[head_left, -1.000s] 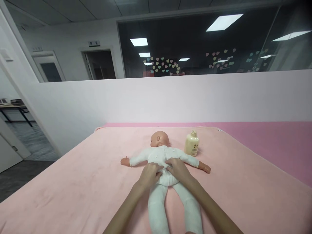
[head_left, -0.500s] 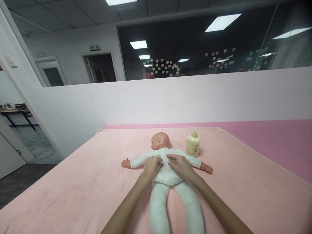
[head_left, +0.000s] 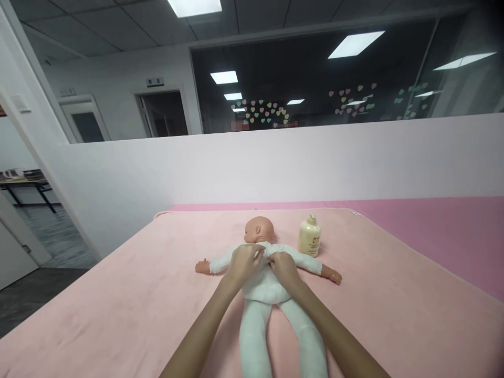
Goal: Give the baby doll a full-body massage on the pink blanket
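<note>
A baby doll (head_left: 264, 286) in a white top and pale green leggings lies on its back with both arms spread, its head turned to the left. My left hand (head_left: 244, 262) is at the doll's upper chest, fingers pinched on the white top (head_left: 262, 289). Right beside it, my right hand (head_left: 284, 268) has its fingers curled on the same top, just below the neck. The fingertips of both hands are close together. Fine detail of the cloth between them is too small to make out.
A pale yellow pump bottle (head_left: 309, 236) stands just beyond the doll's arm on the right. Under everything lies a pink blanket (head_left: 157, 283), with a pink surface (head_left: 441, 226) beyond its right edge. A low white wall (head_left: 315, 163) rises behind.
Both hands have moved up the doll's chest toward its neck. The fingers of my right hand, more stretched out before, are now curled in on the top.
</note>
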`<action>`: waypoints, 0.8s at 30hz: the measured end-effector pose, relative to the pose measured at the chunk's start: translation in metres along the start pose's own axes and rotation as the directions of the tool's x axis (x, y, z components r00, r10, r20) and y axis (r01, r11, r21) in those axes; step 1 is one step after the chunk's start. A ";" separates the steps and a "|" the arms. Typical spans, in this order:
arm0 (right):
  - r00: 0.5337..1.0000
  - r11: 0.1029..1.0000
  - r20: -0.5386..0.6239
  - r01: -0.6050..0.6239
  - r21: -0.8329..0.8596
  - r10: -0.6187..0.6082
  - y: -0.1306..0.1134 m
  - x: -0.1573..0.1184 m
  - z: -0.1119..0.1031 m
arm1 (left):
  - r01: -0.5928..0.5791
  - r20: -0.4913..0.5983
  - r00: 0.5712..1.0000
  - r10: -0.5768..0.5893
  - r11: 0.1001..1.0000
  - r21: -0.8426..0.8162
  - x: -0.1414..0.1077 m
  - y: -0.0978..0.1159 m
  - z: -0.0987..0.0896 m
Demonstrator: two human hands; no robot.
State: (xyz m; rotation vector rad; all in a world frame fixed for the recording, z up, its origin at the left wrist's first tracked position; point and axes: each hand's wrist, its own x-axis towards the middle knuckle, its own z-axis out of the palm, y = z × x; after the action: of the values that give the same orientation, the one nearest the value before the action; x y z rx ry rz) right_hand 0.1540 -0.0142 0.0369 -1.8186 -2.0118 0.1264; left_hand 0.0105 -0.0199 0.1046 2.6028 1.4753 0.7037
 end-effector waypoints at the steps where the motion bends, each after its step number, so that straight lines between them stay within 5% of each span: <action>1: 1.000 1.000 -0.007 -0.001 0.001 0.001 0.001 0.000 -0.001 | 0.006 -0.061 0.998 -0.006 1.000 -0.002 0.004 0.000 0.000; 6: 0.999 0.998 -0.052 -0.007 0.068 0.010 0.005 -0.001 -0.002 | 0.014 -0.040 0.999 -0.014 1.000 0.007 0.013 -0.017 0.032; 9: 0.998 0.964 -0.070 0.029 0.265 -0.011 0.006 0.005 -0.009 | 0.116 -0.067 0.991 -0.118 0.993 -0.026 0.011 -0.029 0.055; 13: 0.982 0.867 -0.173 0.020 0.497 0.077 0.009 0.026 -0.028 | 0.144 -0.087 0.985 -0.148 0.988 -0.049 0.009 -0.039 0.063; 19: 0.989 0.977 -0.022 -0.143 0.156 0.149 0.013 0.039 -0.008 | 0.107 -0.177 0.975 -0.137 0.979 -0.172 0.008 -0.043 0.071; 24: 0.980 0.981 -0.060 -0.187 0.046 0.190 0.014 0.035 0.008 | 0.064 -0.280 0.948 -0.151 0.953 -0.296 0.005 -0.047 0.082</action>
State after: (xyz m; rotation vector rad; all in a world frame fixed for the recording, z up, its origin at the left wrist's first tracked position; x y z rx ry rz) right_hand 0.1620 0.0235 0.0337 -1.9596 -1.7785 0.1608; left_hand 0.0096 0.0221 0.0204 2.2559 1.4452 1.2405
